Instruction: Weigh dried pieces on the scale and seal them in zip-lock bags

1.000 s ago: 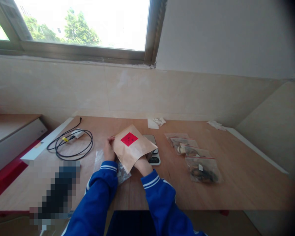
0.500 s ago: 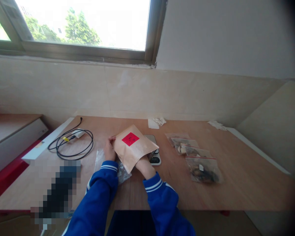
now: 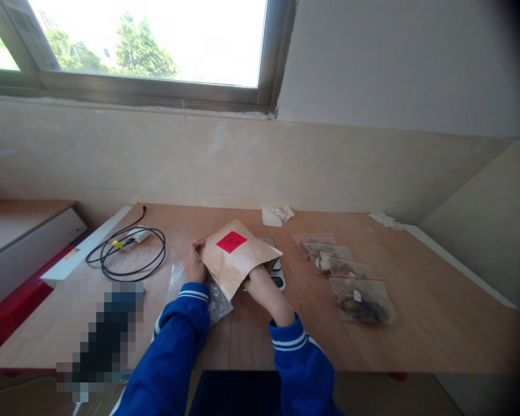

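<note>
A brown kraft paper bag [image 3: 229, 271] with a red square label [image 3: 231, 242] lies tilted between my hands, its mouth toward me and to the right. My left hand [image 3: 195, 263] grips the bag's left edge, thumb and fingers closed on it. Inside the mouth, the fingers of my right hand [image 3: 264, 289] are hidden by the paper; only the wrist and back of the hand show. A white digital kitchen scale [image 3: 278, 281] stands partly covered behind the bag. Beneath my left hand and the bag lies a clear plastic bag [image 3: 220, 306].
Several zip bags of dried pieces [image 3: 361, 303] lie on the right of the wooden table [image 3: 437, 323]. At left are a coiled black cable [image 3: 132, 274] and a blurred-out dark object [image 3: 108, 335]. Crumpled tissue [image 3: 281, 215] lies at the back.
My right forearm has shifted to the right and its sleeve has drawn back from the bag's mouth, showing more wrist. My left hand keeps its hold on the paper bag.
</note>
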Available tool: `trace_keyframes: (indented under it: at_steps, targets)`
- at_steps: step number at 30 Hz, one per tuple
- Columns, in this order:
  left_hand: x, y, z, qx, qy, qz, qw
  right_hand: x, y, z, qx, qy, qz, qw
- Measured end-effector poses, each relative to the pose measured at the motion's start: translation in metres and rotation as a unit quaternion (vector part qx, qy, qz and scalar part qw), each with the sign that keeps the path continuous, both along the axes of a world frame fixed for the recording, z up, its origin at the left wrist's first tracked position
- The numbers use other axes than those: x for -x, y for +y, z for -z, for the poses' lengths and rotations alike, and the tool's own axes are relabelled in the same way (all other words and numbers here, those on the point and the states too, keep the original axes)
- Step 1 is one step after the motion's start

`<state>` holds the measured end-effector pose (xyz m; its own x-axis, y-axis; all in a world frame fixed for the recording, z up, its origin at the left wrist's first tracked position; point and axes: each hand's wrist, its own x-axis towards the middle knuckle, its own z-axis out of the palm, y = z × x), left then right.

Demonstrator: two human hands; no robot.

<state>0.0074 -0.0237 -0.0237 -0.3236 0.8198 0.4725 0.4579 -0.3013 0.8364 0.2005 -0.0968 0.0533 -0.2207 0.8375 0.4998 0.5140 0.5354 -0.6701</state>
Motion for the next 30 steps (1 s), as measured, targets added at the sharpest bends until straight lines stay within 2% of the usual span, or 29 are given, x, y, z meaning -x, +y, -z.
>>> trace_keyframes:
  at_steps: [4, 6, 12, 17, 20, 23, 25, 30]
  targets:
    - [0.0, 0.001, 0.003, -0.001, 0.002, -0.003, 1.0, -0.009, -0.013, -0.02, 0.083, -0.03, -0.04, 0.995]
    - [0.0, 0.002, 0.004, 0.001, 0.006, -0.004, 1.0, -0.016, -0.016, -0.027, 0.1, -0.024, -0.043, 0.994]
    - [0.0, 0.003, 0.005, 0.007, 0.019, -0.004, 1.0, -0.037, -0.023, -0.042, 0.078, -0.004, -0.008, 0.997]
    - [0.0, 0.002, 0.004, 0.029, 0.009, -0.015, 0.999, -0.055, -0.026, -0.051, 0.08, 0.083, 0.039, 0.993]
    - [-0.001, 0.0, 0.003, 0.053, -0.001, -0.029, 0.998, -0.063, -0.016, -0.043, 0.067, 0.202, 0.069, 0.975]
    - [-0.003, 0.0, 0.001, 0.094, 0.023, -0.051, 0.994, -0.07, 0.004, -0.024, 0.062, 0.298, 0.116, 0.945]
    - [-0.005, 0.0, -0.001, 0.116, 0.045, -0.066, 0.99, -0.074, 0.019, -0.009, 0.063, 0.297, 0.136, 0.943]
    - [-0.007, -0.001, -0.005, 0.128, 0.061, -0.077, 0.987, -0.075, 0.052, 0.018, 0.05, 0.191, 0.176, 0.964]
